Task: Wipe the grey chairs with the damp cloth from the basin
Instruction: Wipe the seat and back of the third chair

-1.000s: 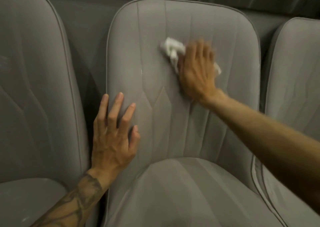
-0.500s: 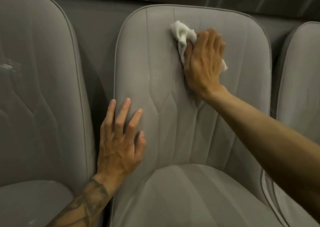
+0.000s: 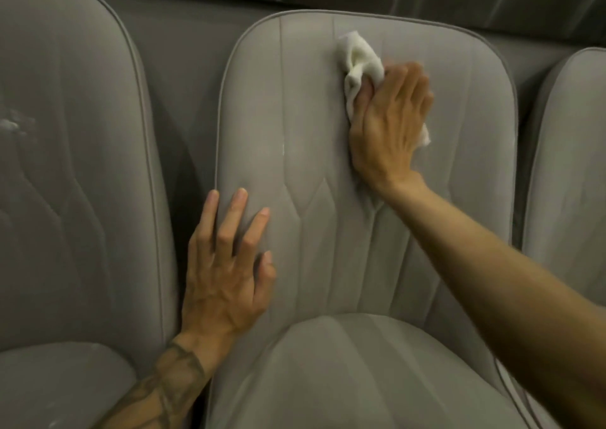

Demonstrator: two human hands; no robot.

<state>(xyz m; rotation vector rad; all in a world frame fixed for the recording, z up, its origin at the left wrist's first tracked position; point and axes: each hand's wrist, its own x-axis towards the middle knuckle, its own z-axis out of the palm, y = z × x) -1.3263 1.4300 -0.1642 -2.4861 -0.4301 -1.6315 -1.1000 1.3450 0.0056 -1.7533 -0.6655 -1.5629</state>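
The right hand (image 3: 390, 123) lies flat, fingers straight, pressing the white cloth (image 3: 360, 58) against the upper backrest of the middle grey chair (image 3: 295, 117). The cloth bunches out past the thumb. The left hand (image 3: 226, 264) rests on the backrest's lower left edge, fingers spread, holding nothing. More grey chairs flank it: one on the left (image 3: 82, 166), one on the right (image 3: 570, 166).

Middle grey chair (image 3: 311, 117): white cloth (image 3: 360, 64) against upper backrest, left hand (image 3: 226, 274) flat lower left; pale streak (image 3: 282, 148), maybe residue.

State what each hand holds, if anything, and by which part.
Right hand presses the white cloth, by its lower part, against the middle chair; its top sticks out. Left hand holds nothing.
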